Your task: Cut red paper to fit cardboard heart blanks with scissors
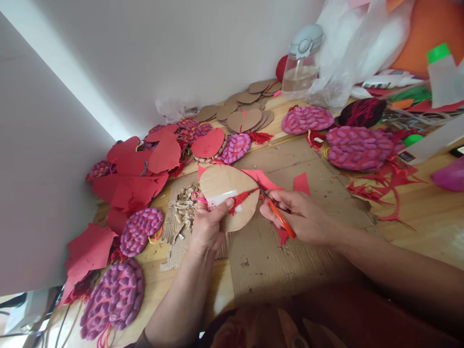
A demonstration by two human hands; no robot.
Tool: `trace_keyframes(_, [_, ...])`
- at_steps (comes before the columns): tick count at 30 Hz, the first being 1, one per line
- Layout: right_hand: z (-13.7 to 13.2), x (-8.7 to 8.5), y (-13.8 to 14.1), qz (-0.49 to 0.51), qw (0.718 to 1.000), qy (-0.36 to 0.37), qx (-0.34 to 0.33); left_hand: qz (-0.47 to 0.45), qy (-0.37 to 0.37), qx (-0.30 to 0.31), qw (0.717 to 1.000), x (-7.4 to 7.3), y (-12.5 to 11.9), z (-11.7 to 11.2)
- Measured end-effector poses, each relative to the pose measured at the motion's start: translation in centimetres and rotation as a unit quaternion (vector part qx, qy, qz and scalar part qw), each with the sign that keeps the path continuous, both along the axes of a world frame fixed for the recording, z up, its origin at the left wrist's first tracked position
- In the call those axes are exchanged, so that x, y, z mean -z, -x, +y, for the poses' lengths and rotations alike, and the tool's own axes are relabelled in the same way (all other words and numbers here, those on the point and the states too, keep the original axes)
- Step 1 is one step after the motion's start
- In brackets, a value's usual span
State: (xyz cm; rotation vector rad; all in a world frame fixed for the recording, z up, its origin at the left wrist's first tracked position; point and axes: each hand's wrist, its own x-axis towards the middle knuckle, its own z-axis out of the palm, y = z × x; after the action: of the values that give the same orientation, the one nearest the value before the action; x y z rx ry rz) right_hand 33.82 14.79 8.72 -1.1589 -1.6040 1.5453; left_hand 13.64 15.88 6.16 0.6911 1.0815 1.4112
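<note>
The left hand [208, 226] holds a rounded tan cardboard cut-out [217, 181] over the middle of the bench [431, 208], its thumb pressed on the top face and its other fingers mostly hidden, so how far they spread I cannot tell. A red tassel [239, 197] lies across the cut-out beside that thumb, and a pink loop [198, 196] shows at the left edge. The fingers of the right hand [295, 215] are curled closed around the orange handles of the scissors [281, 217], whose blades reach the cut-out's right edge near the tassel's end. Red paper [264, 180] shows just behind the cut-out, and a flattened cardboard sheet [286, 270] lies below. Left of the cut-out sits a heap of pale dried pieces [184, 205]; farther left are red paper shapes [132, 159] and a knobbly purple disc [142, 231]. Brown cut-outs [244, 119] lie near the wall, left of a lidded jar [300, 77].
</note>
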Motion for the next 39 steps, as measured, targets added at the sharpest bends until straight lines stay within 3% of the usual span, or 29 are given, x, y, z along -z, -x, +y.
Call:
trace_keyframes(32, [0.1, 2.0, -0.7, 0.047, 0.998, 0.022, -0.041, -0.002, -0.019, -0.002, 1.0, -0.6, 0.5, 0.2])
trace_keyframes(39, [0.1, 0.8, -0.3, 0.071, 0.996, 0.029, -0.04, 0.008, -0.007, 0.036, 0.999, -0.7, 0.8, 0.0])
